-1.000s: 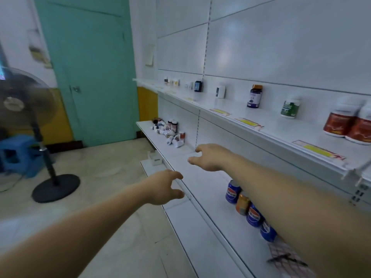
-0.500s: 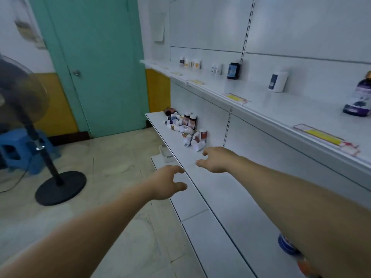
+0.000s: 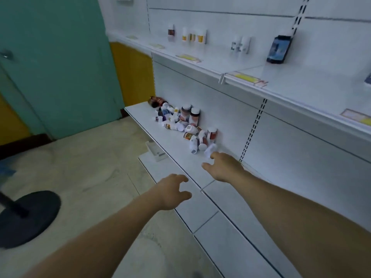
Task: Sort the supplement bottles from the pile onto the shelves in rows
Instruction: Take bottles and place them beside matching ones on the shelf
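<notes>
White plastic, for the most part: pile (image 3: pixel 180 125) of small supplement bottles, heaped at the far end of the middle shelf (image 3: pixel 180 157), against its back wall.
- Most lie on their sides, tumbled over one another. An upright pair (image 3: pixel 190 117) with dark labels stands at the back.
- Handling, by judgement: light, rigid, smooth and round. They are apt to roll and to set their neighbours rolling when one is drawn out, and unlikely to break.
- Grip: across the body, thumb against fingers. The standing ones can be taken by the cap from above. Take the near, loose ones first.
- Right hand (image 3: pixel 222 167): empty, fingers relaxed and apart, at the pile's near edge by a white bottle (image 3: pixel 209 149) on its side. Whether it touches cannot be told.
- Left hand (image 3: pixel 170 191): empty, fingers loosely spread, over the shelf's front edge.
- Upper shelf (image 3: pixel 281 81): a few items (image 3: pixel 192 37), sparsely ranged.
</notes>
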### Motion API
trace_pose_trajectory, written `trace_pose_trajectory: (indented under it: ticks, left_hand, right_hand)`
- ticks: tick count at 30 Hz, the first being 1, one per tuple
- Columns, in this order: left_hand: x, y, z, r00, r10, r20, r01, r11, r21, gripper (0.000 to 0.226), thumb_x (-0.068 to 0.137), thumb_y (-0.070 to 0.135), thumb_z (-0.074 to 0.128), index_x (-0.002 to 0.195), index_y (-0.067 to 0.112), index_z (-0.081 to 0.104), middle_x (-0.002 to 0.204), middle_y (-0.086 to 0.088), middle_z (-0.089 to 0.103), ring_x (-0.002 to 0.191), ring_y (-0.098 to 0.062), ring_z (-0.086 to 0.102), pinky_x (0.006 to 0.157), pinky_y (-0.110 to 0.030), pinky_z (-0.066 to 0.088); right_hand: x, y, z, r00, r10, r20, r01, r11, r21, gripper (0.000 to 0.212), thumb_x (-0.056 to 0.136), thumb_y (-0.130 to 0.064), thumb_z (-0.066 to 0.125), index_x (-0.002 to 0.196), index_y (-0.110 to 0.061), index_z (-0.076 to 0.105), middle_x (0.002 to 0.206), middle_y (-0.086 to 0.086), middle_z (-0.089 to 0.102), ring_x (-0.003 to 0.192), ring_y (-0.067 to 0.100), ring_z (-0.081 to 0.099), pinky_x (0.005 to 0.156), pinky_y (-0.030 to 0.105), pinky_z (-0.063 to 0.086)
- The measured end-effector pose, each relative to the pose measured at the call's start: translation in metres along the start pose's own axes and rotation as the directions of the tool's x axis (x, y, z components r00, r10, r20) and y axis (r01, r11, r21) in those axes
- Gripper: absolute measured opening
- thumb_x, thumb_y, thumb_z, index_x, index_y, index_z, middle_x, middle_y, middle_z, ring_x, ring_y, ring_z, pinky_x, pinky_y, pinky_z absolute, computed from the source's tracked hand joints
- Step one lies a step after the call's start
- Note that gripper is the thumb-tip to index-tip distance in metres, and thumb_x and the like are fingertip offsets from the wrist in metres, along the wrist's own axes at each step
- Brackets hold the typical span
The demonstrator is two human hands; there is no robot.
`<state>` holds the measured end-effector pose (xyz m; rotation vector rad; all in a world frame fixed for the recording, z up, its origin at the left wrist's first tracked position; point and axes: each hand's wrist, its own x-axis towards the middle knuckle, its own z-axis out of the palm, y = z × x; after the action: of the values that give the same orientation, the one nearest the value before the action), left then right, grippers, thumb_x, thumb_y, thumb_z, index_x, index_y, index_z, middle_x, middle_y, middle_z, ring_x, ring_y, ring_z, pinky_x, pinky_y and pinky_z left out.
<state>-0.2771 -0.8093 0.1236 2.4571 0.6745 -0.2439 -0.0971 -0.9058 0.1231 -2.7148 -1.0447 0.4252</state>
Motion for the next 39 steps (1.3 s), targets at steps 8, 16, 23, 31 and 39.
trace_pose_trajectory:
  ticks: [8, 16, 23, 31, 39]
  left_hand:
    - [0.147, -0.070, -0.040, 0.995, 0.009, 0.098, -0.010, 1.000, 0.007, 0.057, 0.090, 0.044, 0.055, 0.141, 0.025, 0.037, 0.149, -0.002, 0.033, 0.132, -0.022, 0.038, 0.104, -0.032, 0.033]
    - [0.268, -0.128, -0.076, 0.976, 0.015, 0.216, -0.014, 1.000, -0.003, 0.056, 0.089, 0.043, 0.058, 0.139, 0.026, 0.039, 0.147, -0.002, 0.036, 0.126, -0.020, 0.044, 0.094, -0.024, 0.035]
    - [0.386, -0.162, -0.092, 0.925, 0.168, 0.341, -0.206, 0.976, 0.078, 0.061, 0.088, 0.042, 0.060, 0.141, 0.024, 0.036, 0.148, -0.004, 0.032, 0.127, -0.023, 0.042, 0.102, -0.033, 0.037]
    - [0.490, -0.146, -0.084, 0.816, 0.569, 0.102, -0.570, 0.821, -0.023, 0.059, 0.089, 0.021, 0.061, 0.142, 0.019, 0.036, 0.145, -0.011, 0.035, 0.131, -0.029, 0.037, 0.108, -0.041, 0.032]
    - [0.538, -0.131, -0.050, 0.823, 0.534, 0.196, -0.567, 0.792, 0.224, 0.062, 0.088, 0.034, 0.060, 0.142, 0.019, 0.034, 0.154, -0.009, 0.015, 0.134, -0.035, 0.028, 0.109, -0.041, 0.029]
  right_hand:
    - [0.153, -0.009, 0.043, 0.989, 0.139, 0.040, -0.145, 0.972, 0.186, 0.057, 0.089, -0.059, 0.041, 0.128, -0.018, 0.048, 0.130, 0.010, 0.052, 0.118, 0.032, 0.049, 0.096, 0.042, 0.044]
    - [0.242, -0.025, 0.074, 0.952, 0.299, 0.070, -0.307, 0.921, 0.241, 0.064, 0.093, -0.055, 0.038, 0.139, -0.012, 0.040, 0.139, 0.014, 0.047, 0.127, 0.035, 0.042, 0.101, 0.044, 0.041]
    - [0.292, -0.046, 0.115, 0.856, 0.496, -0.143, -0.434, 0.842, 0.320, 0.062, 0.091, -0.058, 0.041, 0.138, -0.017, 0.040, 0.133, 0.010, 0.051, 0.131, 0.026, 0.039, 0.109, 0.039, 0.033]
    - [0.319, -0.066, 0.157, 0.670, 0.741, 0.042, -0.693, 0.604, 0.394, 0.074, 0.087, -0.046, 0.059, 0.146, -0.016, 0.025, 0.148, 0.009, 0.032, 0.126, 0.031, 0.045, 0.100, 0.041, 0.044]
    - [0.309, -0.072, 0.180, 0.608, 0.787, -0.105, -0.686, 0.587, 0.431, 0.044, 0.093, -0.037, 0.054, 0.132, -0.024, 0.037, 0.117, 0.006, 0.061, 0.103, 0.026, 0.060, 0.085, 0.036, 0.051]
